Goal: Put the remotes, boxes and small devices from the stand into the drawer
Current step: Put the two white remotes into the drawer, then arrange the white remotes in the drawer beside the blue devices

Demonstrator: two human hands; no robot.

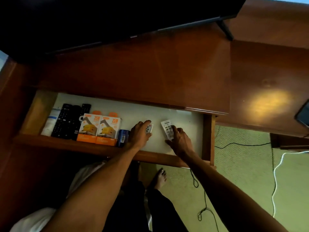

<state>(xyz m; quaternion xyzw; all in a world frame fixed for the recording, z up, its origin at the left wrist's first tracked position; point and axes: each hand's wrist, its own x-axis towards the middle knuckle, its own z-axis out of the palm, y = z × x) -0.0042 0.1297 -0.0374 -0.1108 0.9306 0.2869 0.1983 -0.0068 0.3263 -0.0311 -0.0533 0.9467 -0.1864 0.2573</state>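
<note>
The drawer [206, 136] stands pulled open below the wooden stand top [142, 72]. Inside at the left lie black remotes [66, 122], two orange-and-white boxes [98, 129] and a small blue device [123, 137]. My left hand [139, 133] rests inside the drawer, fingers closed over a small white remote [149, 128]. My right hand [179, 140] is further right in the drawer and holds a longer white remote [167, 127] against the drawer floor.
A white item [50, 121] lies at the drawer's far left. A dark TV [100, 19] hangs over the stand. A dark phone [303, 114] sits at the right edge. Black cable [204, 198] and white cable [275, 181] run over the green carpet. My bare foot [160, 179] stands below the drawer.
</note>
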